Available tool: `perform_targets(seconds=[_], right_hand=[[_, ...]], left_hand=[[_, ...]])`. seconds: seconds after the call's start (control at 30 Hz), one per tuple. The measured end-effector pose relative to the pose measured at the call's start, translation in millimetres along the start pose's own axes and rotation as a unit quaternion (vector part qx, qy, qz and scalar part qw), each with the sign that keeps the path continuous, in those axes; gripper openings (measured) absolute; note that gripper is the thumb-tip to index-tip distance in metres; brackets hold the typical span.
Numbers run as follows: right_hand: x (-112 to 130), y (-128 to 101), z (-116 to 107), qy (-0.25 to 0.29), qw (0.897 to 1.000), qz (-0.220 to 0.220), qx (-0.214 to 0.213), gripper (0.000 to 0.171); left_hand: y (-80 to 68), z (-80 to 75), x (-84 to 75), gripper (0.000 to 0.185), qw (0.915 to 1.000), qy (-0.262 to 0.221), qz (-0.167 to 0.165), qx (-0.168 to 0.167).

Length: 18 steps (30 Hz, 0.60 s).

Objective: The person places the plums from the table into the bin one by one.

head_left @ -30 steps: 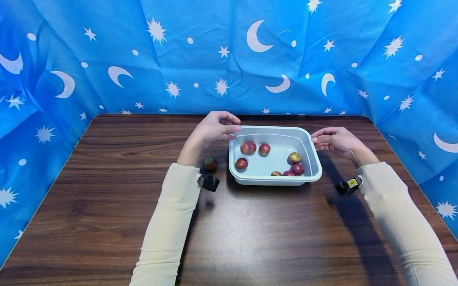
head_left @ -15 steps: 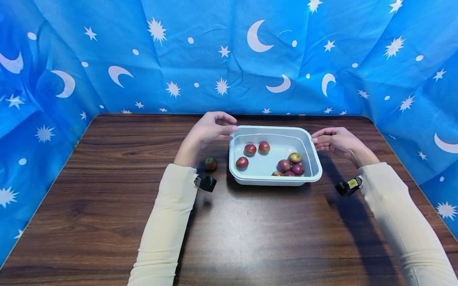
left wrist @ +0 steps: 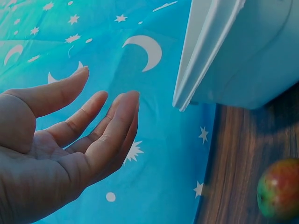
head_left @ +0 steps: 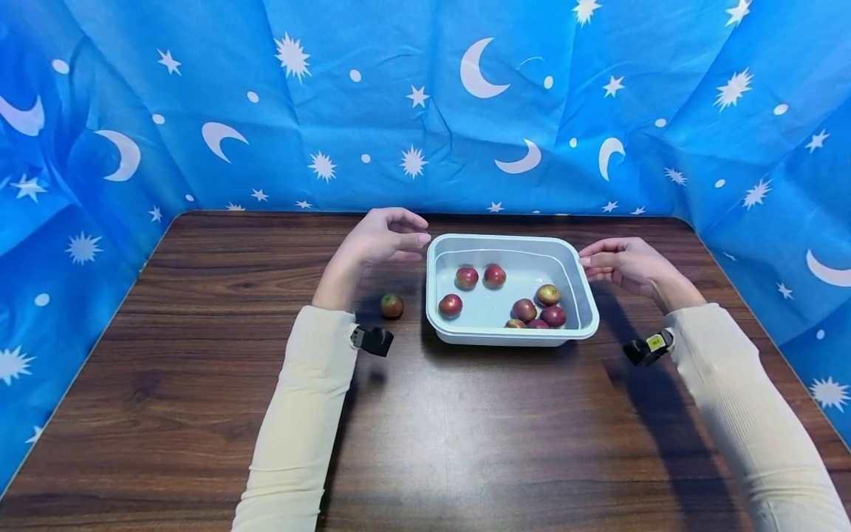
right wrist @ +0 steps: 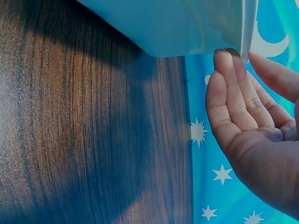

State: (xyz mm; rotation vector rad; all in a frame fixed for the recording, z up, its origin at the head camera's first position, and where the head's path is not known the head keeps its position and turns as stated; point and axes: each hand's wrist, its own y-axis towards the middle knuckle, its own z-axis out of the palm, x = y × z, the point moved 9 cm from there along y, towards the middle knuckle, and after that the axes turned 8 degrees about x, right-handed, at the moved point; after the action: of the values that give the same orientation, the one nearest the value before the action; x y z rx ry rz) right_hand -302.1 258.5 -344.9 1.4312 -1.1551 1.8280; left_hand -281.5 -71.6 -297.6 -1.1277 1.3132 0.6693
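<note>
A white plastic tub (head_left: pixel 512 337) stands on the wooden table, with several small round fruits (head_left: pixel 524 310), red to yellowish, lying in it. Its right rim is pinched by my right hand (head_left: pixel 631 267); in the right wrist view the thumb lies on one side of the rim (right wrist: pixel 249 28) and the fingertips (right wrist: pixel 224 58) on the other. My left hand (head_left: pixel 375 240) hovers just off the tub's left corner, fingers loosely bent and holding nothing. The left wrist view shows a gap between this hand (left wrist: pixel 79 135) and the tub (left wrist: pixel 252 51).
One red-and-green fruit (head_left: pixel 391 306) lies on the table (head_left: pixel 219 355), left of the tub and near the left wrist. A blue cloth (head_left: pixel 372 111) with white moons and stars hangs behind the table and along both sides.
My left hand has come away from the tub's left rim and shifted left. One fruit has rolled across the tub to the group on the right. The right hand stays put.
</note>
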Motion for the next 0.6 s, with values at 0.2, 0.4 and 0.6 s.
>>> perform_targets(seconds=[0.2,0.4,0.6], right_hand=[[-1.5,0.3,-1.2,-0.008,1.0,0.009,-0.007,0.008],[-0.6,0.1,-0.1,-0.002,1.0,0.0,0.002,0.011],[-1.9,-0.9,-3.0,-0.022,0.999,0.013,-0.022,0.008]], left_hand=[[-3.7,-8.6,5.5,0.029,0.9999,-0.01,-0.007,-0.007],[-5.9,-14.7,12.7,0.032,0.9994,-0.031,-0.012,-0.012],[-7.0,-19.8,20.1,0.032,0.9989,-0.041,-0.012,-0.017]])
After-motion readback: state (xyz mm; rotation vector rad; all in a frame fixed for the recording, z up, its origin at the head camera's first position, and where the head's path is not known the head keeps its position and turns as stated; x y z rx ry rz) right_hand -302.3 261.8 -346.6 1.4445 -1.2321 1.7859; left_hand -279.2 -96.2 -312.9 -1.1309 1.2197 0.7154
